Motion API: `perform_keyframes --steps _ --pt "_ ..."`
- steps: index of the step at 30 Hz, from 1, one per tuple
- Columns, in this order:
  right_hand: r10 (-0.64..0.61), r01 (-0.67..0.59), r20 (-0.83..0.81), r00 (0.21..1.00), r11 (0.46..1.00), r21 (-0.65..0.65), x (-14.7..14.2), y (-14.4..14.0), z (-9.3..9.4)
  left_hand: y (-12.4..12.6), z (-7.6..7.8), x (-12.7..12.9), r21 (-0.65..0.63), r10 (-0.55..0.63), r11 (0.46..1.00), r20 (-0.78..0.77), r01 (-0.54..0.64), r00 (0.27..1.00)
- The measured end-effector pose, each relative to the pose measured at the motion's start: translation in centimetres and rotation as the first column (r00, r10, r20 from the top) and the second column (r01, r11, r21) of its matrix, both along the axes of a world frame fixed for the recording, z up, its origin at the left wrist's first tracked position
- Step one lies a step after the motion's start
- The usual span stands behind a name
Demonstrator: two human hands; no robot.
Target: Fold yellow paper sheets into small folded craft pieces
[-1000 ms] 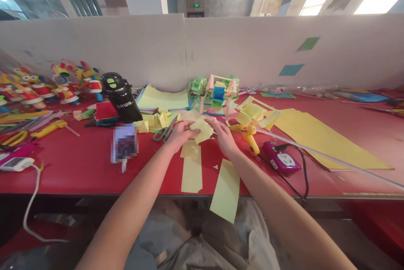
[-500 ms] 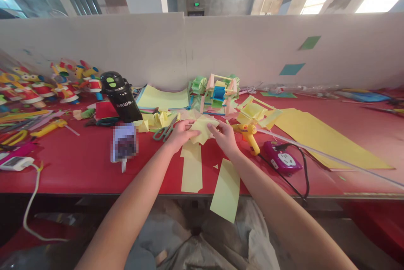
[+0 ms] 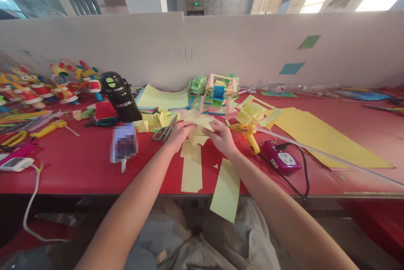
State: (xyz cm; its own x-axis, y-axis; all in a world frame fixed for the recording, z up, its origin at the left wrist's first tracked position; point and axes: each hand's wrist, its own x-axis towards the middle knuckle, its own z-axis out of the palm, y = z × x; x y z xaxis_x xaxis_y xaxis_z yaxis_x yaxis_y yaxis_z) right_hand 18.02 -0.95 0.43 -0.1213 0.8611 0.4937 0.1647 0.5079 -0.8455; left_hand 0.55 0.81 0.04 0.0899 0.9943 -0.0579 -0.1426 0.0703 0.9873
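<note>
A folded piece of pale yellow paper (image 3: 199,130) is held between my two hands, just above the red tabletop. My left hand (image 3: 180,134) pinches its left side. At its right side, the thumb and fingers of my right hand (image 3: 222,136) close on the edge. Below the hands lies a long yellow paper strip (image 3: 192,171). A second yellow strip (image 3: 226,190) hangs partly over the table's front edge. Green-handled scissors (image 3: 162,133) lie beside my left hand, partly under paper. A yellow glue gun (image 3: 249,136) rests to the right of my right hand.
A purple power socket (image 3: 282,158) with a black cord stands at right, near large yellow sheets (image 3: 328,139). Behind are a paper-and-stick wheel model (image 3: 219,93) and stacked paper (image 3: 162,97). At left stand a black flask (image 3: 121,97), a blurred-out device (image 3: 124,144) and toy figures (image 3: 28,89).
The paper between my hands has been tilted and turned, so its folded lower part now shows. My right hand has shifted slightly, with its thumb lower on the paper.
</note>
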Motion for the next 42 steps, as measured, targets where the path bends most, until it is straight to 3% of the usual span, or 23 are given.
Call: perform_keyframes --steps 8,17,26,31,42 --pt "0.058 -0.058 0.013 0.998 0.998 -0.007 0.1 -0.4 0.2 -0.1 0.5 0.1 -0.039 0.103 0.994 0.050 -0.101 0.993" --pt "-0.015 0.003 0.093 0.996 0.992 0.124 0.2 -0.1 -0.4 -0.4 1.0 -0.1 -0.036 0.038 0.999 0.073 -0.036 0.997" --pt "-0.046 0.025 0.089 0.995 0.975 0.221 0.2 0.2 -1.0 -0.7 1.7 -0.1 -0.099 0.039 0.995 0.255 -0.014 0.966" --pt "-0.013 -0.012 0.123 0.992 0.979 0.205 0.2 0.2 -0.9 -0.9 1.6 -0.2 -0.046 -0.047 0.997 0.222 0.059 0.974" --pt "-0.010 -0.007 0.099 0.995 0.987 0.163 0.4 0.5 -1.3 -1.0 2.0 -0.2 -0.093 -0.037 0.994 0.174 0.054 0.984"
